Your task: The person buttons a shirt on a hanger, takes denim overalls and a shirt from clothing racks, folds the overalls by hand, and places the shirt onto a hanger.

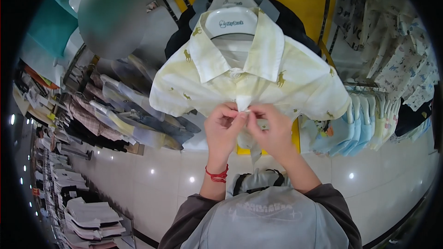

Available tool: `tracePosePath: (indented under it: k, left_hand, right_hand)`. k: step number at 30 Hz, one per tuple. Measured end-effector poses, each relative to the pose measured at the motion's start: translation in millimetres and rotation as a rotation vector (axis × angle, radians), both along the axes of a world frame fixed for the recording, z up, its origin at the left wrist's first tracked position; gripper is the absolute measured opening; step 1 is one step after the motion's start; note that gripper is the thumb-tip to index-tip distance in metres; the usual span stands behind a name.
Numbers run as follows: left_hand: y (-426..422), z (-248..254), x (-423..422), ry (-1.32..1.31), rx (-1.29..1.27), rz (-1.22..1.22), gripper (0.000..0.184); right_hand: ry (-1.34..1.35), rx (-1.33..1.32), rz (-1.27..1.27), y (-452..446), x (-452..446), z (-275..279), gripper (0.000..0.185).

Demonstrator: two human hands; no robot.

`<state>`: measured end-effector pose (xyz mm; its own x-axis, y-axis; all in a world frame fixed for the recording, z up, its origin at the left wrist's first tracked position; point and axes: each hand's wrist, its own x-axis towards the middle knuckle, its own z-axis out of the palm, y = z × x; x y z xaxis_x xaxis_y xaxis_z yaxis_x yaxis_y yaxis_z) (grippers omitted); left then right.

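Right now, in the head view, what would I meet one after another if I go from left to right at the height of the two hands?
Pinkish checked garment, left hand, right hand, light-blue garments on hangers, black garment.

Wears a light grey garment (258, 230) with a smooth surface and paler printed lettering (270, 207) across it — too faint to read fully — set among thin curved lines. Shows black strips (239, 184) along the garment's upper part. Has dark grey sleeves (336, 205), loose and ending on the forearms — plus a bracelet (217, 174) of several red cords at the left wrist.
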<state>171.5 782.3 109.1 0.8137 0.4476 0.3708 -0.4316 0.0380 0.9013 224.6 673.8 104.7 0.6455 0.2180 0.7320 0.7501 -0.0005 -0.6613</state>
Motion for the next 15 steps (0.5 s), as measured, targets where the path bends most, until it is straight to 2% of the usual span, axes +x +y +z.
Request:
tracePosePath:
  k: [10,14,15]
  left_hand:
    - [-4.9,1.0,-1.1,0.057,0.057,-0.055,0.011]
    - [0.4,-14.3,-2.4,-0.02,0.234,0.028,0.016]
    - [-1.6,-17.9,-2.4,0.019,0.162,-0.015,0.018]
  right_hand:
    - [0.05,-0.023,0.205,-13.9,16.0,-6.8,0.014]
    - [0.424,0.186,0.504,-17.1,16.1,-8.1,0.013]
    - [0.534,0.255,0.58,-16.5,15.2,-6.3,0.013]
